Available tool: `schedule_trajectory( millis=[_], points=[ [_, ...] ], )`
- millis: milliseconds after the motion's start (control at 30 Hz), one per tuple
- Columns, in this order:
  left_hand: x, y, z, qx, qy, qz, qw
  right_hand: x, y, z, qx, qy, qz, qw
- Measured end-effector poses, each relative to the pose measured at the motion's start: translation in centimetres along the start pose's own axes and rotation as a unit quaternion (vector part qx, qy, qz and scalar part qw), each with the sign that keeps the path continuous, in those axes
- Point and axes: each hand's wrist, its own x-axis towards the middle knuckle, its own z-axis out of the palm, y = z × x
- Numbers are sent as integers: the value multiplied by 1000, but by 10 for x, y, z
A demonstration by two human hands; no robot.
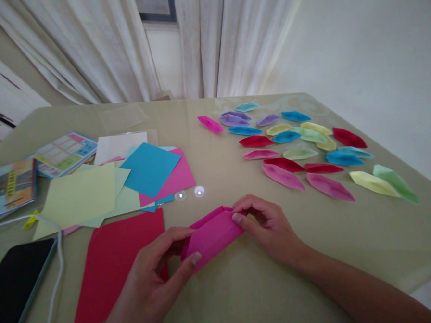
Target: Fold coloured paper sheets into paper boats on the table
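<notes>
Between my hands is a folded magenta paper (215, 238), tilted just above the table. My left hand (163, 265) pinches its left end, thumb on the near face and fingers behind. At its upper right corner, my right hand (265, 226) grips it between thumb and fingertips. Under and beside my left forearm lies a flat red paper sheet (116, 263). Several folded paper boats in many colours are spread over the right side, among them a pink paper boat (283, 176) not far from my right hand.
A blue sheet (151, 167) and a pale green sheet (80, 192) top loose paper piles at left. Farther left are a booklet (10, 186) and a printed card (65, 152). A phone (20, 287) and a white cable (60, 271) lie at the near left. Curtains (209, 41) hang behind the table.
</notes>
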Motion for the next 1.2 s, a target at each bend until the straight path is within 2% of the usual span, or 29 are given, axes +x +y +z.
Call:
schedule_trajectory(
  millis=[167,267,367,500,633,767,867,933,1033,1133,1200],
  points=[
    [0,-3,7,-44,54,-13,998,-1,4,4,77,27,16,997],
    [0,-3,8,-59,68,-23,996,-3,2,4,112,6,39,993],
    [-1,-2,6,-67,63,-44,995,-4,-1,3,107,-26,65,992],
    [-1,1,4,-80,49,-64,994,-4,-3,3,100,-36,73,992],
    [3,4,5,-97,63,-63,991,-3,-2,3,95,-32,94,990],
    [3,7,7,-80,14,-55,995,-1,-3,4,96,0,96,991],
    [3,10,7,-47,5,-46,998,0,-5,4,82,-6,107,991],
    [2,11,8,-75,-6,-60,995,-1,-7,3,63,-12,110,992],
    [1,9,11,-148,-76,-89,982,-3,-9,1,47,-8,101,994],
    [-2,6,14,-174,-125,-93,972,-6,-9,1,118,-10,106,987],
    [-5,6,18,-175,-108,-80,975,-10,-8,3,201,-26,118,972]
  ],
)
